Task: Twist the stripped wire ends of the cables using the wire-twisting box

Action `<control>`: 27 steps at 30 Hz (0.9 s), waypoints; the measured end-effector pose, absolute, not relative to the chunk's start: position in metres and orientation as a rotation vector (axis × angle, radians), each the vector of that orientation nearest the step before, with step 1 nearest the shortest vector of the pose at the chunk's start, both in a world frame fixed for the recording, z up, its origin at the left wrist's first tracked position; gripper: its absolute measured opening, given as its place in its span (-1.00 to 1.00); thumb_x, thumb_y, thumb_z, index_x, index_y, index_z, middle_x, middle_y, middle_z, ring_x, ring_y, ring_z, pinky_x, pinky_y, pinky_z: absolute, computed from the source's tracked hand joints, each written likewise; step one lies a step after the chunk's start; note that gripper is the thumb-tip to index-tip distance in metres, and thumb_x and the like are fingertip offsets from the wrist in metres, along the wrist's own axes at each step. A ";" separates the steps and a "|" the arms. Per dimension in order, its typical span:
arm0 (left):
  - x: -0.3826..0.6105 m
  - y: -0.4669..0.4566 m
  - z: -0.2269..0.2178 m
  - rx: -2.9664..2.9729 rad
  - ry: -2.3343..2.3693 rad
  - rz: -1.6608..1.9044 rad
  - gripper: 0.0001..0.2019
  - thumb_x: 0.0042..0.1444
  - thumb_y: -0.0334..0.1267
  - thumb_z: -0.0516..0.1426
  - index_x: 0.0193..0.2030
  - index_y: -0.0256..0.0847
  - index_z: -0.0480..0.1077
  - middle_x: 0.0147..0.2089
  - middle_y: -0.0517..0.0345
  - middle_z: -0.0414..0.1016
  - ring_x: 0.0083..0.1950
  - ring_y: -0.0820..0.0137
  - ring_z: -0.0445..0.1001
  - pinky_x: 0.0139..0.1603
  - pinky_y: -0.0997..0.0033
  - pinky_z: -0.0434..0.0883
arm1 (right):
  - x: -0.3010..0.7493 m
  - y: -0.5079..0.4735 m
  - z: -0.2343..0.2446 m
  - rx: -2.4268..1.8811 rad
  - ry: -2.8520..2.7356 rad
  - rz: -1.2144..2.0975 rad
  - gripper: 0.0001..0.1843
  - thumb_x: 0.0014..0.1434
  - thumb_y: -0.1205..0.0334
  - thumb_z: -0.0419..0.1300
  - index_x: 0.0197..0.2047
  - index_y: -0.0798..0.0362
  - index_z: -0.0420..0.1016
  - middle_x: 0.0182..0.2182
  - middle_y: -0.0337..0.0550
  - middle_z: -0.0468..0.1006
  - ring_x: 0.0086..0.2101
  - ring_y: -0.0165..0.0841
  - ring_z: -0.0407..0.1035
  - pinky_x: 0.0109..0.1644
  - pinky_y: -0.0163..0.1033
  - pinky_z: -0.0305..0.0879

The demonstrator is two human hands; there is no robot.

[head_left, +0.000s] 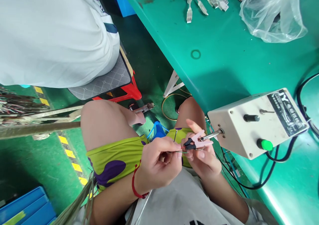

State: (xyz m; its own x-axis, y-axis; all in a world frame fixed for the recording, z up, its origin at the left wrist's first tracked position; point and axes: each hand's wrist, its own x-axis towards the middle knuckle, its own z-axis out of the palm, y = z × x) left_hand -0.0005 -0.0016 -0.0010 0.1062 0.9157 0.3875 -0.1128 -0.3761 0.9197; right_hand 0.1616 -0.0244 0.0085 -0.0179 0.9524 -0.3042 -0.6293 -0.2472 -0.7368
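Note:
My left hand point(161, 163), wearing a red cord bracelet point(134, 182), is closed in a pinch on thin dark wires point(183, 151). These wires reach the black-tipped jaws of a pink spring clip point(199, 141). The clip sits on the end of a metal shaft point(211, 135) coming out of a white motor box point(256, 122). My right hand point(208, 162) is curled around the clip from below and behind, its index finger raised. Part of its fingers is hidden by the clip. A pale cable point(144, 205) runs below my left wrist.
The box, with a knob and green button point(267, 145), stands on the green table point(224, 62). USB cables point(199, 2) and a clear plastic bag point(274, 19) lie farther back. A person in white point(57, 36) sits at left. Blue crate point(27, 208) lower left.

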 end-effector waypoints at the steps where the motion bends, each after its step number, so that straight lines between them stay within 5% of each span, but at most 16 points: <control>1: -0.001 -0.002 -0.001 1.470 0.832 1.428 -0.79 0.43 -0.49 0.29 0.07 -0.13 0.49 -0.28 0.24 0.58 -0.52 0.55 0.36 -0.54 0.54 0.29 | 0.163 -0.027 0.006 -0.930 -0.466 1.621 -0.35 0.20 0.03 0.66 0.34 -0.17 0.78 -0.42 -0.24 0.63 -0.48 -0.33 0.34 -0.37 -0.22 0.28; 13: -0.005 -0.006 -0.003 1.369 0.786 1.494 -0.90 0.54 -0.43 0.22 0.06 -0.15 0.49 -0.34 0.29 0.45 -0.50 0.52 0.34 -0.52 0.55 0.37 | 0.161 -0.041 -0.014 -0.992 -0.471 1.517 -0.67 0.28 0.14 0.46 0.09 -0.10 0.87 -0.44 -0.23 0.46 -0.39 -0.27 0.31 -0.23 -0.15 0.30; 21: -0.006 -0.009 0.001 1.354 0.781 1.539 -0.91 0.57 -0.40 0.23 0.10 -0.16 0.50 -0.34 0.29 0.48 -0.49 0.51 0.41 -0.49 0.57 0.42 | 0.156 -0.033 0.006 -1.011 -0.505 1.424 -0.45 0.20 0.01 0.53 0.26 -0.16 0.80 -0.25 -0.15 0.55 -0.28 -0.18 0.35 -0.17 -0.07 0.35; 27: -0.004 -0.009 0.001 1.388 0.789 1.563 -0.90 0.57 -0.41 0.24 0.12 -0.17 0.51 -0.33 0.28 0.50 -0.48 0.52 0.42 -0.48 0.57 0.46 | 0.160 -0.026 0.017 -0.965 -0.518 1.428 -0.51 0.23 -0.01 0.53 0.21 -0.15 0.83 -0.21 -0.13 0.53 -0.27 -0.20 0.32 -0.19 -0.09 0.34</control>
State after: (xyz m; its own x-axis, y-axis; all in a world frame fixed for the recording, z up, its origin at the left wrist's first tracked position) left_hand -0.0040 -0.0094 0.0013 0.0076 0.9058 0.4237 -0.1966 -0.4141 0.8888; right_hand 0.1598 -0.0263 0.0174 0.1256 0.9622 -0.2417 -0.5835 -0.1254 -0.8024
